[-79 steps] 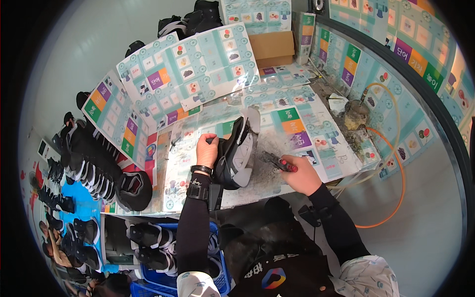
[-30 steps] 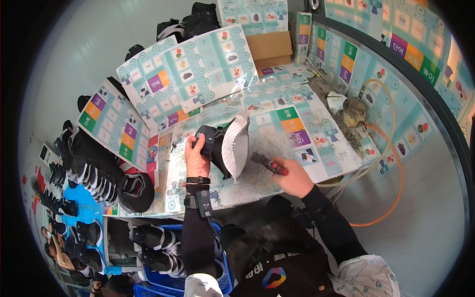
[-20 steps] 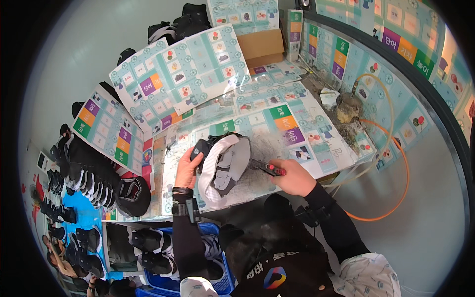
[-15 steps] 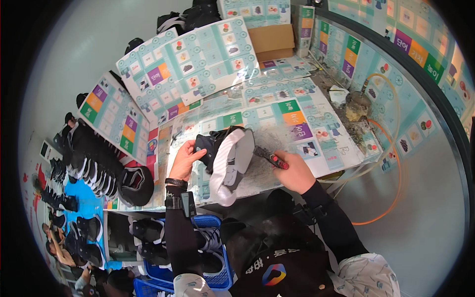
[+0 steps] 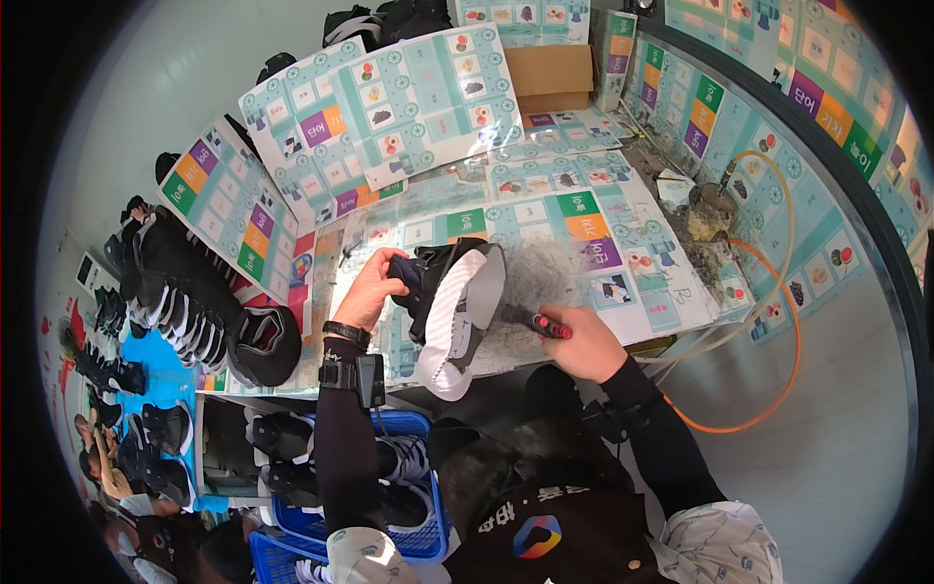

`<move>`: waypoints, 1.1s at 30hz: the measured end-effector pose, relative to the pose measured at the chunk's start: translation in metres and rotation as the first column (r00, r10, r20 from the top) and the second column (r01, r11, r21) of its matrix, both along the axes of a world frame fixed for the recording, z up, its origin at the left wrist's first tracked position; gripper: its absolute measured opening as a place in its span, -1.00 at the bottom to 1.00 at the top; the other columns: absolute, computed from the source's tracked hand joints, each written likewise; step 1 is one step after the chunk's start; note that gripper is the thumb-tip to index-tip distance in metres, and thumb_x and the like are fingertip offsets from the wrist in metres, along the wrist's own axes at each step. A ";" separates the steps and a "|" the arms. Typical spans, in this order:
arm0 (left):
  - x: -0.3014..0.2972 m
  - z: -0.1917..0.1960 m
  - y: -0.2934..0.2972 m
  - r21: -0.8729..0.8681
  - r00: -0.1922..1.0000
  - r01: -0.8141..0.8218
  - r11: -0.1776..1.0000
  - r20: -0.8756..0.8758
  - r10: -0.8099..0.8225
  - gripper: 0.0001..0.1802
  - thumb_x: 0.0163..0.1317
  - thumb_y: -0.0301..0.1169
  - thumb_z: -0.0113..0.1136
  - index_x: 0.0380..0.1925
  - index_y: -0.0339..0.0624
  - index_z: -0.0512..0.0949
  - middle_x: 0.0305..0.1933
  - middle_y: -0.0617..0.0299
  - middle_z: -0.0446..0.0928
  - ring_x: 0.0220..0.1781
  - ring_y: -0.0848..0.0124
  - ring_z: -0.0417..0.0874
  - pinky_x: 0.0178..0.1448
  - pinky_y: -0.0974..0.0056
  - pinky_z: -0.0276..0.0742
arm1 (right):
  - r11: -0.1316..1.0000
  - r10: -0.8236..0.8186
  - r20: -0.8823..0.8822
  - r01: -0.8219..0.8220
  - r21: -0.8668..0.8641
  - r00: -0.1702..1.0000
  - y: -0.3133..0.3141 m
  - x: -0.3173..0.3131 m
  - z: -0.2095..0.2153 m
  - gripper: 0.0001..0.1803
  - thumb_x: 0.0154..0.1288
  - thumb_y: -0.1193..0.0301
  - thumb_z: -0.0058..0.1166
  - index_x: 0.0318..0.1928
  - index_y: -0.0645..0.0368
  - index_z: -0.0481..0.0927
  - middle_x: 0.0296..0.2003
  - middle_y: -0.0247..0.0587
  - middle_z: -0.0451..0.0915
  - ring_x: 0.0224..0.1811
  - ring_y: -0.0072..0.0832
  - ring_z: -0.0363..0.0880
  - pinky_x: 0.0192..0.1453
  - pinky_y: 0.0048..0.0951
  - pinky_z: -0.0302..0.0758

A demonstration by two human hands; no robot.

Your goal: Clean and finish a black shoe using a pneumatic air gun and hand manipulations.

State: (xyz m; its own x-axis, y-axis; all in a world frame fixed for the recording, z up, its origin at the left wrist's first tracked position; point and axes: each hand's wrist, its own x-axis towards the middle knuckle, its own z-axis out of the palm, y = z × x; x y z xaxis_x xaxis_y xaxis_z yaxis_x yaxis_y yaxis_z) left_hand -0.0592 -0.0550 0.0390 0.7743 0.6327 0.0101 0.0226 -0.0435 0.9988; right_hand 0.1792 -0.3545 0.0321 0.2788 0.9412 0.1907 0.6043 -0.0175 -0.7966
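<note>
A black shoe with a white ribbed midsole and grey outsole (image 5: 453,316) is tilted up on its side over the worktable's near part. My left hand (image 5: 372,290) is closed on its dark upper, at the left. In my right hand (image 5: 590,346) is a short dark hand tool with a red end (image 5: 551,326). Its dark tip points at the shoe's sole, a small gap away; the exact kind of tool is unclear. The fingers of my right hand wrap round it, partly hidden behind the back of the hand.
Printed boards cover the worktable (image 5: 637,219) and stand upright behind it (image 5: 428,107). A pot with a pale crust (image 5: 710,212) sits back right, beside an orange hose (image 5: 793,375). Stacked shoes (image 5: 190,331) line the left. A blue basket (image 5: 443,526) with shoes is below; people are at the lower left.
The tool's tip has dropped slightly and sits a little farther from the sole. The shoe has turned slightly more upright in my left hand. The whole view has shifted slightly.
</note>
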 end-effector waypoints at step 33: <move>0.047 -0.046 0.008 0.414 0.966 -0.227 0.882 -0.023 0.259 -0.77 0.59 -0.28 0.28 -0.18 -0.23 0.68 -0.27 0.50 0.56 -0.18 0.63 0.45 -0.02 0.43 0.39 | 0.989 0.030 -0.336 -0.077 -0.127 0.942 0.014 0.014 -0.001 -0.76 0.20 0.45 0.20 -0.20 0.40 0.69 -0.61 -0.20 0.57 -0.60 -0.48 0.51 -0.41 -0.39 0.41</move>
State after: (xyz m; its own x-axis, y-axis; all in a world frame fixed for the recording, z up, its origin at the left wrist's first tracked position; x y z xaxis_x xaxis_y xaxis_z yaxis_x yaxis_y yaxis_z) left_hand -0.0127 -0.0475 -0.0069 0.6057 0.7542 0.2535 0.1583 -0.4264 0.8906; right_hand 0.1934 -0.3404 0.0306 0.2529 0.9669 -0.0349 0.3089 -0.1149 -0.9441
